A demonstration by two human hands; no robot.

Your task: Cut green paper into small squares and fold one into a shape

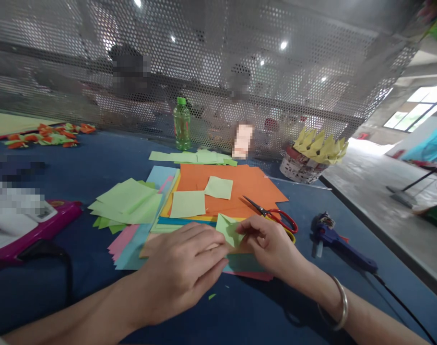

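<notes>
A small light green paper square [228, 231], partly folded, is between my hands above the stacked coloured paper. My right hand [270, 242] pinches its right edge with thumb and fingers. On its left side, my left hand [189, 266] has its fingers held together and its fingertips at the paper's edge; the fingers cover part of it. Two flat light green squares, one on the left [188, 204] and one on the right [219, 187], lie on the orange sheets [243, 173]. Red-handled scissors [272, 211] rest just beyond my right hand, partly hidden by it.
A pile of green sheets [126, 201] lies left, and green strips [193, 156] behind. A green bottle [182, 124] stands by the perforated metal screen [211, 52]. On the right are a blue glue gun [344, 247] with a cord and a basket [304, 165] with yellow paper points.
</notes>
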